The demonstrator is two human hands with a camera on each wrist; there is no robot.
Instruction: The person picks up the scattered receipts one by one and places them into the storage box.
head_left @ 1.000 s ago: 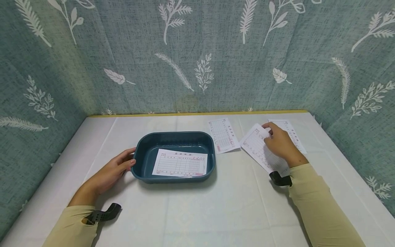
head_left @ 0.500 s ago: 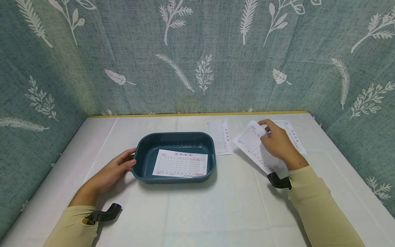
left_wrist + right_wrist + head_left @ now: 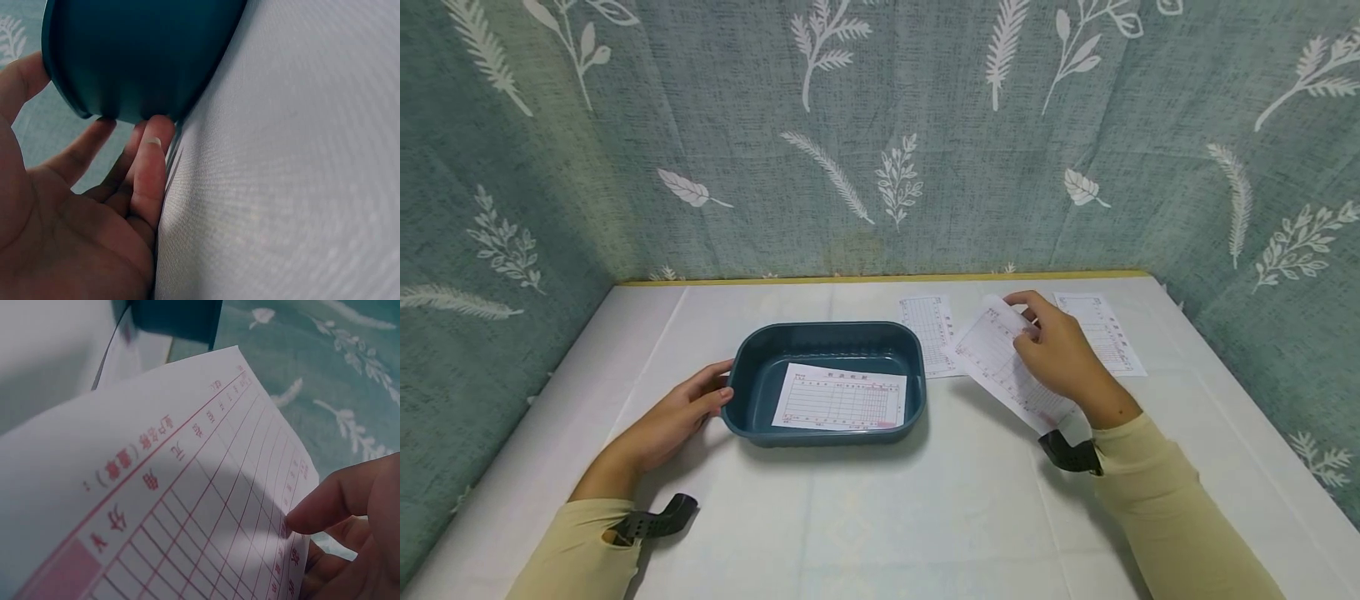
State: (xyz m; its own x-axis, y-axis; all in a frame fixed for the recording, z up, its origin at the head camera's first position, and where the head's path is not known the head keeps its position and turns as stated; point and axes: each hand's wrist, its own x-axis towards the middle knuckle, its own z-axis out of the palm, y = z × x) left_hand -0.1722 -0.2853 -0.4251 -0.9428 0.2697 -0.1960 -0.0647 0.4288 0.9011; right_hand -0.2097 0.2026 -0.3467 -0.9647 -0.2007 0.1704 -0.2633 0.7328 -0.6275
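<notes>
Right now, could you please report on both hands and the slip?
Left hand touches the tray at its end. Right hand pinches a printed slip, lifted off the table. Nothing between slip and tray.

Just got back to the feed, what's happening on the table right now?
A person's right hand pinches a white paper slip printed with a red grid, lifted off the white tablecloth. The left hand rests against the end of a dark teal plastic tray, which holds one similar slip. Two more slips lie flat behind.
</notes>
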